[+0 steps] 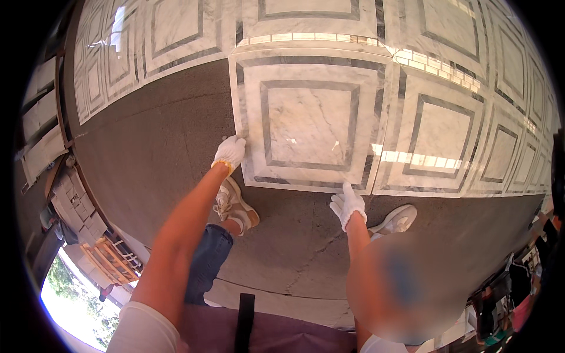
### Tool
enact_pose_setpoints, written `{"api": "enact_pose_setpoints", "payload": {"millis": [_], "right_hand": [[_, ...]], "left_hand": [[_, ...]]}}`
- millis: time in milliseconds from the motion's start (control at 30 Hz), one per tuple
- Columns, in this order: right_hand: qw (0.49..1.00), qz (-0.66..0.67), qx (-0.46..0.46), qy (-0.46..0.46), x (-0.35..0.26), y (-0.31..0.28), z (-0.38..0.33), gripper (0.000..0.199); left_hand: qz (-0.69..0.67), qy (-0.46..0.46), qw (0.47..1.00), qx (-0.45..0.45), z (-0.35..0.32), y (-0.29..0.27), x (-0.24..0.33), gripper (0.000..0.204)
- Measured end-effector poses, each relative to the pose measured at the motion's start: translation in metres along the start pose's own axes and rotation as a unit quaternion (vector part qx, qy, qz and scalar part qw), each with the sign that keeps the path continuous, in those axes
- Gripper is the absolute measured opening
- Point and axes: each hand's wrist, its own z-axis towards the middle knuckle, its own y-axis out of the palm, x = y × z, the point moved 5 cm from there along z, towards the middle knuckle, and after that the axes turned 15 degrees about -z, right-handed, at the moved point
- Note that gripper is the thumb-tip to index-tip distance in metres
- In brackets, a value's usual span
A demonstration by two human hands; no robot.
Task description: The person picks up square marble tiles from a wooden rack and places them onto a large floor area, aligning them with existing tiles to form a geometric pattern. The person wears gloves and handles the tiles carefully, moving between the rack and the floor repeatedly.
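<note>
A large square marble tile (310,125), white with grey inlaid square frames, lies on the grey floor in front of me, beside others of the same pattern. My left hand (229,152), in a white knit glove with a yellow cuff, is closed at the tile's left edge, fingers curled against it. My right hand (348,207), gloved in white too, is at the near edge towards the right corner. Its index finger stretches onto the rim, and the other fingers are apart. The undersides of both hands are hidden.
More patterned tiles (447,129) adjoin on the right and far sides. Bare grey floor (159,129) lies left. My shoes (238,206) stand close to the near edge. Wooden pallets (109,259) and stacked boxes (73,200) line the left; assorted goods (521,282) lie at right.
</note>
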Motion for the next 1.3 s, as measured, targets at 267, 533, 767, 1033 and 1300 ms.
{"api": "enact_pose_setpoints", "payload": {"millis": [267, 533, 767, 1033, 1300], "right_hand": [[0.990, 0.087, 0.111, 0.025, 0.002, -0.006, 0.007, 0.065], [0.949, 0.079, 0.270, 0.145, 0.003, 0.010, 0.037, 0.074], [0.928, 0.086, 0.342, 0.121, -0.008, 0.026, -0.001, 0.084], [0.915, 0.081, 0.386, 0.081, -0.001, 0.027, 0.001, 0.082], [0.926, 0.158, 0.340, 0.049, 0.025, 0.036, 0.036, 0.072]], "left_hand": [[-0.057, 0.016, 0.987, 0.147, -0.014, -0.013, -0.009, 0.045], [-0.093, -0.055, 0.969, 0.224, 0.007, -0.012, 0.071, 0.066], [-0.152, -0.132, 0.942, 0.270, 0.008, -0.014, 0.070, 0.065], [-0.124, -0.131, 0.953, 0.245, 0.022, -0.020, 0.054, 0.069], [-0.115, -0.154, 0.958, 0.212, 0.018, -0.021, 0.061, 0.053]]}}
